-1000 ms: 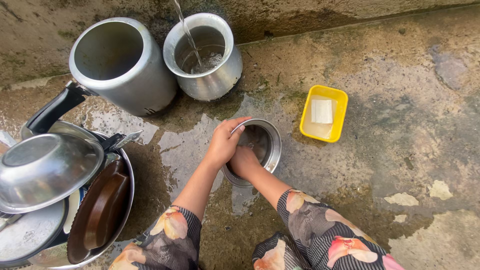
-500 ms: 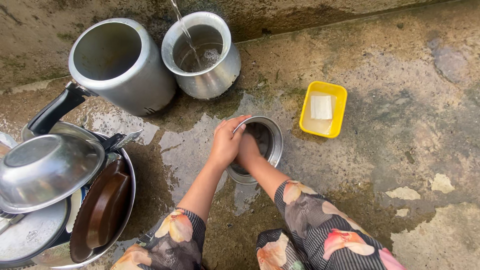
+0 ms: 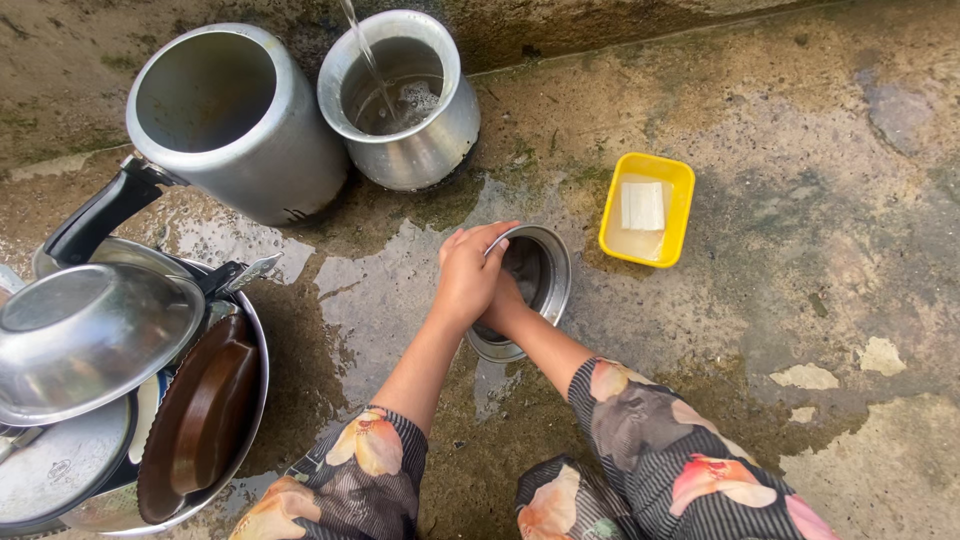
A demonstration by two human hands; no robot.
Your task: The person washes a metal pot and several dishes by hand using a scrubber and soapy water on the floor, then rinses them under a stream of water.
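Floor: wet, stained concrete (image 3: pixel 800 200) by a low wall.
Small steel pot: (image 3: pixel 553 272) middle of the frame, tilted.
Left hand: (image 3: pixel 468 275) fingers clamped over its rim.
Right hand: (image 3: pixel 505 305) inside it, fingers hidden, cannot tell.
Yellow soap dish: (image 3: pixel 647 209) just right of it.
Water pot: (image 3: pixel 405 95) top middle, catching a thin stream.
Big pot: (image 3: pixel 230 120) upper left.

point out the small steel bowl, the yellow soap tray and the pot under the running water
small steel bowl (image 3: pixel 552 262), head view, right rim
yellow soap tray (image 3: pixel 681 212), head view, right wall
pot under the water (image 3: pixel 425 150), head view, outer side
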